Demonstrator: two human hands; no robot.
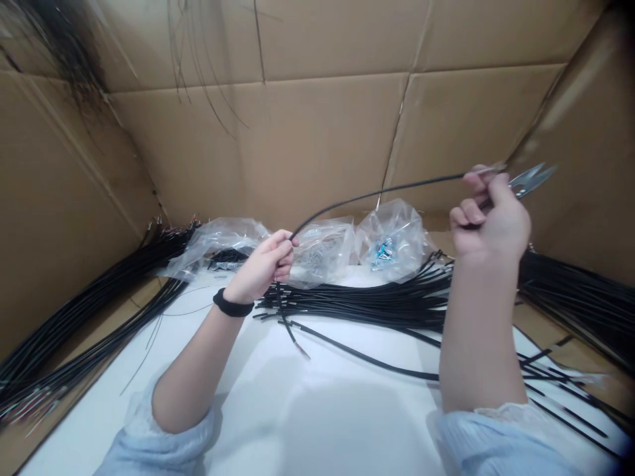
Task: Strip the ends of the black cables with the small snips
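My left hand (265, 266), with a black band on the wrist, is closed in a pinch on a black cable (377, 194). The cable arcs up and to the right to my raised right hand (489, 218). That hand is closed round a pair of metal snips (530, 178), whose blades stick out to the right, and its fingers also hold the cable's far end. The cable's other end hangs below my left hand down to the white table top (307, 410).
A bundle of black cables (377, 304) lies across the table behind my hands. More cable bundles run along the left (74, 324) and right (580, 297) sides. Three clear plastic bags (391, 248) of small parts stand at the back. Cardboard walls (317, 139) surround the table.
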